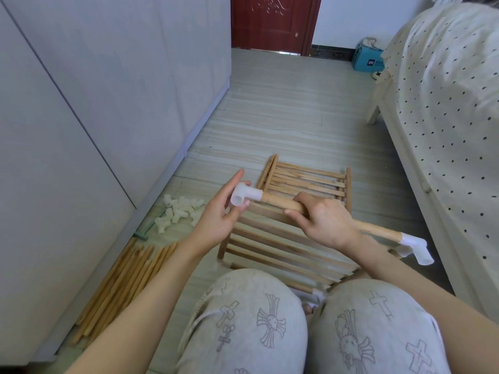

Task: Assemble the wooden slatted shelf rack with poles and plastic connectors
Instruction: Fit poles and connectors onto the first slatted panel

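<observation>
My right hand (322, 221) grips the thick end rail (378, 228) of a wooden slatted shelf panel (275, 244) held tilted above my knees. A white plastic connector (244, 197) sits on the rail's left end. My left hand (222, 211) touches that connector with straight fingers, palm against its outer end. Another white connector (417, 249) caps the rail's right end. A second slatted panel (305, 179) lies flat on the floor beyond.
A pile of loose white connectors (179, 210) lies by the cabinet (81, 117) on the left, with a bundle of wooden poles (124, 287) and a green tool (147, 230). A bed (445, 117) borders the right. A blue box (367, 60) and a red door (272, 22) stand at the back.
</observation>
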Demonstrator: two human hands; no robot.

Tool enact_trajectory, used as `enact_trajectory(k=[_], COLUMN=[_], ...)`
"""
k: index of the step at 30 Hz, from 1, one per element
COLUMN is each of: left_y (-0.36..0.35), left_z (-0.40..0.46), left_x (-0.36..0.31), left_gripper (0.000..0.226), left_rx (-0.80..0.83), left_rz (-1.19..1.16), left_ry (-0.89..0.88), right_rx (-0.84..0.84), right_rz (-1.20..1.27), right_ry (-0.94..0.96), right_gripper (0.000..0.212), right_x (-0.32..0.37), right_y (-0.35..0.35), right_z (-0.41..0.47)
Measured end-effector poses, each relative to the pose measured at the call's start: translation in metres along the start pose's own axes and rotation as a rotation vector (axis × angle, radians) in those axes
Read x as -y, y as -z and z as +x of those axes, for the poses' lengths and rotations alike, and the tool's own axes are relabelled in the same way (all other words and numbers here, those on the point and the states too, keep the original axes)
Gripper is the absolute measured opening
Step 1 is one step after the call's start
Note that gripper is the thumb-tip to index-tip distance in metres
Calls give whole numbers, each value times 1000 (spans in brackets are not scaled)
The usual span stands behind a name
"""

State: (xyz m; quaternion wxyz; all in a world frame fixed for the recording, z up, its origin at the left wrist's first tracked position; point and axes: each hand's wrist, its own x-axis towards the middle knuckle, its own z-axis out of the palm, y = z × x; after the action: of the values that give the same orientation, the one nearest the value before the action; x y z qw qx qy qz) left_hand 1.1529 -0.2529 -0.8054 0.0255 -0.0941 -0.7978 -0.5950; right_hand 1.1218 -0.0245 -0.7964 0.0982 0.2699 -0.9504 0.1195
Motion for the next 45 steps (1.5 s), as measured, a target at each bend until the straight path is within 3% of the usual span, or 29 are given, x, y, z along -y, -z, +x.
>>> enact_trajectory(k=[4,8,13,18,21,24,29,38,45], left_y=[6,8,-13,-53,-73,-81,-103,-144,-160], left_z=[13,42,56,56,56,58,67,74,80], left_x=[-20,-50,-65,-72,-77,-79,-76,-53,-24], left_gripper=[55,38,29,29,37,50,61,49,51], left_rx=[28,47,59,73,162,334,587,534,483], left_rz=[-57,17,179,339,414,360,509,794,844], left_ry=[9,-61,-142,-233,-236,-132,-128,-265,-185], right_rx=[-97,-174,-52,-136,-118,-67,-171,-261,-237], right_rz=[149,318,745,1141,1127,1151,1140,1181,1265], right_ry=[-57,-161,-306,-321,-318,-397,-553,-775,-826], right_gripper=[21,19,18,50,58,45,46,29,26], right_x=[-6,-8,-6,-1,-2,-13,-32,-55,-66], right_y=[12,19,22,46,51,54,47,9,-22], right_z=[1,3,-7,-12,-20,-33,-55,-73,-79])
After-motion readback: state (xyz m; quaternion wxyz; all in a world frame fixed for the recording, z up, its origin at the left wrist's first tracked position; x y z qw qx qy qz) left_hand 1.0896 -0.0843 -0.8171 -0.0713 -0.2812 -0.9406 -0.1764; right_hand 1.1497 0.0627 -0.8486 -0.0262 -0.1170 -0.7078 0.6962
